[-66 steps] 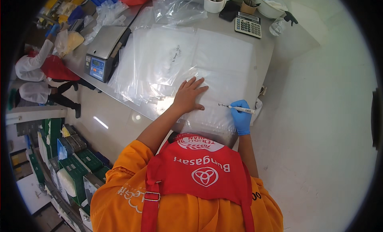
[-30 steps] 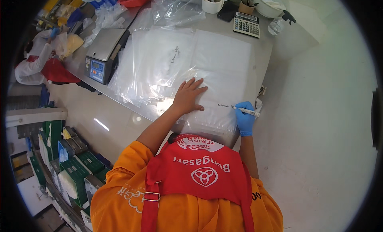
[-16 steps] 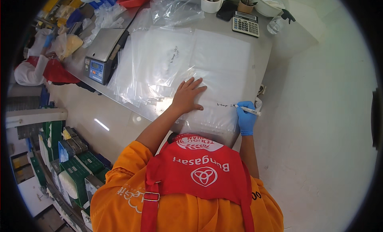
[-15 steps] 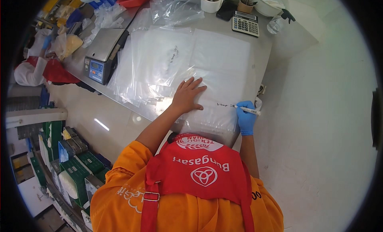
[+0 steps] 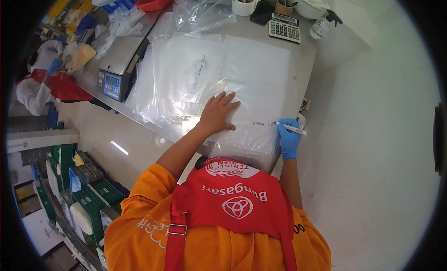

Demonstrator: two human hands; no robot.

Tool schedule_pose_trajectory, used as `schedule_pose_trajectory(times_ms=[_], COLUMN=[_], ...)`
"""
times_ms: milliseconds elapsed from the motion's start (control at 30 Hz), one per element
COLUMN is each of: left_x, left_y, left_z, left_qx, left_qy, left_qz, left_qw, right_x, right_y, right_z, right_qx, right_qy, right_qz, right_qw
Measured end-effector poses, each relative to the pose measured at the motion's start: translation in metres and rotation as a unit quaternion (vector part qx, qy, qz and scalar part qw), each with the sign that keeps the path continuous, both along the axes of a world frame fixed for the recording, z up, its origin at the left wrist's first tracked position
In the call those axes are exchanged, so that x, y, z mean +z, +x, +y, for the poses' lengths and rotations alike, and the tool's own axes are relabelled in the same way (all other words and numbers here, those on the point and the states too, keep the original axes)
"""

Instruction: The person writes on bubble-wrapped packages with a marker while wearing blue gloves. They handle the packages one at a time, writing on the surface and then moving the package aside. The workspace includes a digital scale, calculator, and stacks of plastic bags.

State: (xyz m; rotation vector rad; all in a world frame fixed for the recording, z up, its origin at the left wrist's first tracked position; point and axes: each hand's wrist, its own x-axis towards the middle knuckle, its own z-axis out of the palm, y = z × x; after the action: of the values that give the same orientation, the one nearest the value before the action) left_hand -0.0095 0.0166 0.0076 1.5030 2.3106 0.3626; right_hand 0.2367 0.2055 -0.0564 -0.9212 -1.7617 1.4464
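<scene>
My bare left hand (image 5: 220,113) lies flat with its fingers spread, pressing on a stack of clear plastic bags (image 5: 258,84) at the table's near edge. In a blue glove, my right hand (image 5: 290,139) grips a white marker pen (image 5: 295,129). The pen's tip touches the top bag near its right side, at the end of a short line of black handwriting. More clear plastic bags (image 5: 179,80), spread in an overlapping pile with handwriting on the top one, lie just left of the stack.
A digital scale (image 5: 122,68) stands to the left on the metal table (image 5: 305,61). Along the back are a calculator (image 5: 285,27), a tape roll (image 5: 244,5), a white bowl (image 5: 311,7) and a spray bottle (image 5: 321,27). A co-worker (image 5: 39,84) is at far left; green boxes (image 5: 88,210) stand lower left.
My right hand has shifted slightly right with the marker pen, and the handwriting on the top bag is a little longer. My left hand stays in place.
</scene>
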Motion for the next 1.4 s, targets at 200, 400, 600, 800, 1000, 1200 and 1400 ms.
schedule_pose_trajectory(times_ms=[200,400,600,800,1000,1200,1400], left_x=[-0.001,-0.028,-0.009,0.030,-0.009,-0.032,-0.015], left_y=[-0.015,-0.016,-0.035,-0.073,-0.155,-0.170,-0.129], left_z=[0.040,0.093,0.129,0.108,-0.012,-0.106,-0.094], left_qx=[-0.014,0.020,0.077,0.236,0.405,0.481,0.451], left_qy=[0.030,0.188,0.185,0.398,0.391,0.229,0.174], left_qz=[-0.011,0.218,-0.018,-0.195,-0.073,0.092,0.257], left_qw=[0.999,0.957,0.980,0.865,0.823,0.842,0.837], right_x=[0.005,0.015,0.032,0.033,0.015,0.012,-0.001], right_y=[0.006,-0.001,0.011,0.009,-0.019,-0.048,-0.046], right_z=[0.010,0.003,0.013,0.011,-0.016,-0.051,-0.046], right_qx=[-0.052,-0.043,-0.058,-0.067,-0.027,0.068,0.099], right_qy=[-0.180,-0.195,-0.181,-0.189,-0.206,-0.212,-0.107], right_qz=[0.105,0.139,0.154,0.145,0.099,0.042,0.029], right_qw=[0.977,0.970,0.970,0.969,0.973,0.974,0.989])
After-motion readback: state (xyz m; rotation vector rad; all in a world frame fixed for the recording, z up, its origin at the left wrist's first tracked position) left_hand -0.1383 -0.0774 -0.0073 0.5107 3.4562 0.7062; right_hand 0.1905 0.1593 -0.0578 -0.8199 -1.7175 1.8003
